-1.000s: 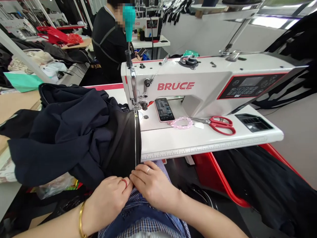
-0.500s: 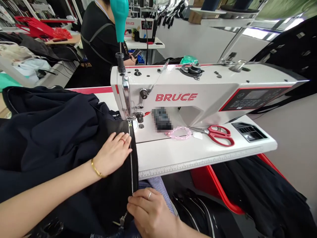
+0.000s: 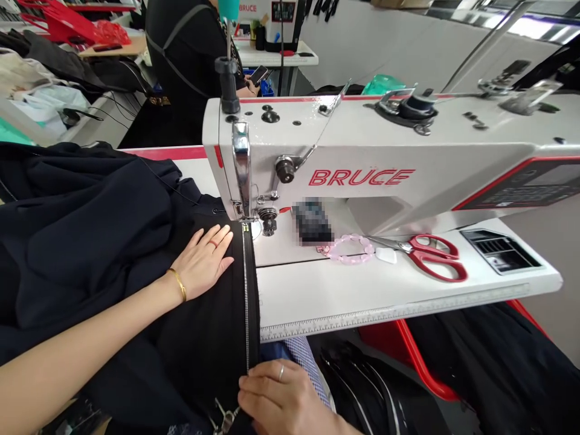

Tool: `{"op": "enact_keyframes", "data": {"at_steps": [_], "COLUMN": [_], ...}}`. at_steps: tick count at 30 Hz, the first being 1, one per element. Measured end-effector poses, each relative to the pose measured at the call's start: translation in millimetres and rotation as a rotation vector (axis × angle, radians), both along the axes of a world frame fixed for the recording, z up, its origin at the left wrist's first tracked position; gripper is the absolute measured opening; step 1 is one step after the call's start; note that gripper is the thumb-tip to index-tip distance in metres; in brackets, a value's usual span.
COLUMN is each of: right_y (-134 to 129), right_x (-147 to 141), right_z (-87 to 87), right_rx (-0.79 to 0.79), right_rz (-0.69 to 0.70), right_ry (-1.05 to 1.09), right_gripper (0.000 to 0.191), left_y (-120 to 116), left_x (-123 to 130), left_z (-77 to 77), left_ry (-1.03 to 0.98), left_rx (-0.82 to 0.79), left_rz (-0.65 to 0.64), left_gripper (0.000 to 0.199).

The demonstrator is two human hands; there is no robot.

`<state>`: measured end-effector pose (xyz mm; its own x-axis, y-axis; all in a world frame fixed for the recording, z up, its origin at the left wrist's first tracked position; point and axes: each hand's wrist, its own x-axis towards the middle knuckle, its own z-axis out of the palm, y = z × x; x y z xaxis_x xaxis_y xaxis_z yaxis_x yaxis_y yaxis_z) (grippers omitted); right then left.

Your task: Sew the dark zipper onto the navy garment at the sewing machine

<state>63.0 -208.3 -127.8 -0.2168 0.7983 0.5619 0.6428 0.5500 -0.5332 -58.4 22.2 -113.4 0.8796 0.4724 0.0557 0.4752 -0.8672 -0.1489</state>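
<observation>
A dark garment [image 3: 104, 241] lies over the left of the sewing table, with a metal zipper [image 3: 246, 290] running along its right edge up to the presser foot of the white sewing machine [image 3: 362, 133]. My left hand [image 3: 202, 260] rests flat on the fabric left of the zipper, fingers spread, just below the needle area. At the table's front edge, my right hand [image 3: 281, 393] pinches the zipper edge of the garment. A metal zipper pull [image 3: 224, 418] hangs below, left of my right hand.
Red-handled scissors [image 3: 437, 257], a pink bead bracelet [image 3: 348, 249] and a blurred dark object [image 3: 313, 222] lie on the machine bed [image 3: 308, 296]. A red bin [image 3: 426, 362] with dark fabric stands below right. Behind the machine, a person in black [image 3: 185, 48] holds a phone.
The view has moved closer to the machine. My left hand has shifted left, away from the zipper, onto the fabric. My right hand keeps its pinch at the zipper edge.
</observation>
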Motion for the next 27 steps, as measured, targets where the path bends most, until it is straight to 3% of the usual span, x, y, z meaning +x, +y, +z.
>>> {"op": "enact_keyframes", "data": {"at_steps": [6, 12, 16, 21, 27], "right_y": [-3.8, -4.3, -1.2, 11.3, 28.5], "right_x": [4.0, 1.5, 3.1, 7.0, 13.6], "right_z": [-0.2, -10.3, -12.9, -9.5, 3.0], "right_rx": [-0.050, -0.096, -0.045, -0.005, -0.060], "right_rz": [0.019, 0.032, 0.033, 0.016, -0.011], "right_ry": [0.054, 0.045, 0.032, 0.031, 0.064], "right_gripper": [0.017, 0.016, 0.018, 0.015, 0.018], "left_y": [0.3, -2.5, 0.9, 17.8, 46.8], "left_x": [-1.5, -1.5, -0.7, 5.2, 14.0], "left_z": [-1.1, -1.2, -4.4, -5.6, -3.8], "left_ry": [-0.055, -0.145, -0.216, -0.300, -0.248], "left_rx": [0.005, -0.043, -0.102, -0.134, -0.056], "left_rz": [-0.022, -0.324, -0.361, -0.402, -0.465], "left_gripper": [0.051, 0.038, 0.036, 0.035, 0.030]}}
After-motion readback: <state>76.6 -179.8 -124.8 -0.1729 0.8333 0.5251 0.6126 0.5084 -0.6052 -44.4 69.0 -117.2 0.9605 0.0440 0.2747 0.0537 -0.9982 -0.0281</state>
